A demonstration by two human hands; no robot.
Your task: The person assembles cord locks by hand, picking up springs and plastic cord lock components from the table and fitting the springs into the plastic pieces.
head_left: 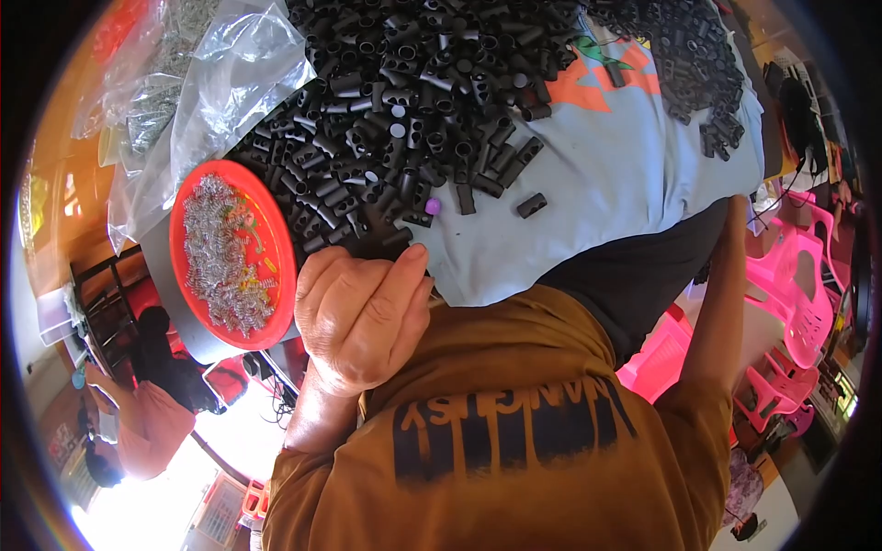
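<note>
My left hand (pixel 363 317) is closed, its fingers curled and pressed together at the near edge of a pile of short black plastic tubes (pixel 395 101). What the fingers hold, if anything, is hidden. Just beyond the fingertips lies a dark tube (pixel 397 238); I cannot tell whether they touch it. Left of this hand is a red plate (pixel 283 234) with many small metal springs (pixel 220 266) heaped in it. My right forearm (pixel 726 294) reaches forward at the right, and its hand is hidden beyond the edge of the light blue cloth (pixel 588 193).
A small purple piece (pixel 433 207) and a loose tube (pixel 531 205) lie on the cloth. More small black parts (pixel 703 73) are heaped at the far right. Clear plastic bags (pixel 230 83) lie behind the plate. Pink plastic chairs (pixel 795 285) stand right; another person (pixel 152 422) is at left.
</note>
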